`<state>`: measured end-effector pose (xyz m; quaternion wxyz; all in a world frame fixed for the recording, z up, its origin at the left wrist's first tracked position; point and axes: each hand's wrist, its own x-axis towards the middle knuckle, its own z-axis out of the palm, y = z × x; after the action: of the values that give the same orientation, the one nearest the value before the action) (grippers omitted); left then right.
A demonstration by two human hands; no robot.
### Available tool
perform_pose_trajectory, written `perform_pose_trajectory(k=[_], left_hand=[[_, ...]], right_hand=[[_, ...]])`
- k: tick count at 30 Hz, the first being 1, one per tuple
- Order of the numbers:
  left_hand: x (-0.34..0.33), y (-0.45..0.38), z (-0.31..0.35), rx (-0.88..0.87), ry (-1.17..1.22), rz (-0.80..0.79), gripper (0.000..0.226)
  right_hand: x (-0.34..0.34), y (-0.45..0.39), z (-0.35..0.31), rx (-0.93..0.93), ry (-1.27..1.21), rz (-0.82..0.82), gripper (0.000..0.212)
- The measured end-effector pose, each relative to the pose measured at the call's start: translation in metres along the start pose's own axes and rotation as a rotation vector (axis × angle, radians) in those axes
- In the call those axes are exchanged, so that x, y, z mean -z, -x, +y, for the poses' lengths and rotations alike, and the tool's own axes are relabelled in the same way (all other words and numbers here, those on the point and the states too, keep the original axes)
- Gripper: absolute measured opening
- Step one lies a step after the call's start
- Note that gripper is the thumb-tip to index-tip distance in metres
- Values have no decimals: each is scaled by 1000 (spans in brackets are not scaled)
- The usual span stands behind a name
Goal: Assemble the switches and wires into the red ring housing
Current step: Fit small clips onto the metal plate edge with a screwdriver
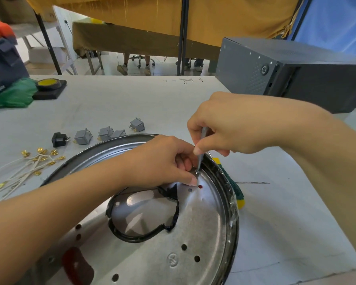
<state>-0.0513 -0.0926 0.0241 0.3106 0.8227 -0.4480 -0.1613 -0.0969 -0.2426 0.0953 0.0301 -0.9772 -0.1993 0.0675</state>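
A workshop room with cloth-draped tables

A pale grey worktable fills the foreground. Behind it hangs a mustard-yellow cloth from a black pole, and farther back stands another table under an olive cloth. Below it show a pale tiled floor, a wheeled office chair and seated people's feet. A blue curtain hangs at the right.

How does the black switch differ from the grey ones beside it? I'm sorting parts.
The black switch is dark and lies leftmost; the grey switches are lighter, four in number, two of them touching. The black switch's prongs point right, the grey ones' left. All lie loose on the table, untouched.
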Motion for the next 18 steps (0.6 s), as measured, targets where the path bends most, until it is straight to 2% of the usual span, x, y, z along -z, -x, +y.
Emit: perform_pose_trajectory(k=[3,7,12,18], left_hand=[[7,6,3,-52,-225,-48,17],[12,23,1,-43,-488,-170,46],[2,42,1,-46,-587,-112,70],[-3,43,-2,-51,-581,-66,78]], right_hand=[[1,-1,-3,23,35,-6,31],[-1,0,-2,39,20,21,32],[-3,6,2,34,-12,10,19],[-2,8,3,99,-27,33,18]])
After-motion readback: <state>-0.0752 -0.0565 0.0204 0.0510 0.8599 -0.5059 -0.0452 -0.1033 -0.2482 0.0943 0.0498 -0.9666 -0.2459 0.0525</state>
